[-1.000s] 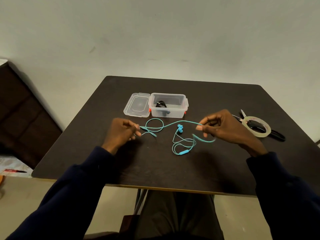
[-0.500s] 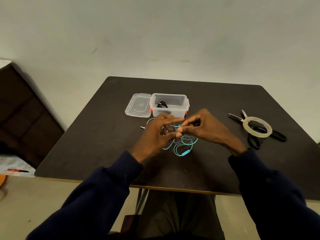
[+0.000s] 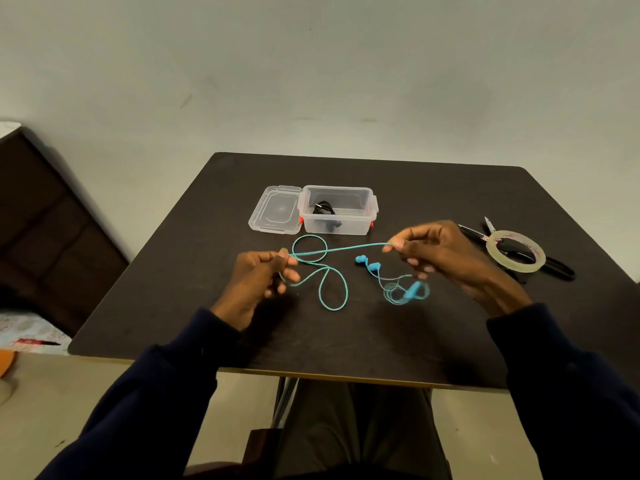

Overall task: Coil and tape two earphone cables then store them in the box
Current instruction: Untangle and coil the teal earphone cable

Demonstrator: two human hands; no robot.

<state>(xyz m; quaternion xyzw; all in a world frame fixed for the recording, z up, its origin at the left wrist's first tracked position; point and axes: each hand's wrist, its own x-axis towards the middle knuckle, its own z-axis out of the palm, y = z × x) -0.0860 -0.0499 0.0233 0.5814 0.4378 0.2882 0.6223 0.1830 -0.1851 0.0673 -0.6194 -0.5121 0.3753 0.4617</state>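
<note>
Pinched between thumb and fingers of left hand (image 3: 256, 282): teal earphone cable (image 3: 343, 250), stretched straight across to right hand (image 3: 446, 258), likewise pinching it at the fingertips; remaining fingers of both curled; below the straight run, 2 slack loops on dark table (image 3: 415, 334); 2 earbuds (image 3: 367, 263) and a small loose coil lying near right hand; behind, clear box (image 3: 349, 225) open, lid (image 3: 275, 209) flat just beside its left wall; inside box, 1 black coiled earphone (image 3: 323, 207); far right, tape roll (image 3: 519, 268) lying over scissors (image 3: 557, 270).
</note>
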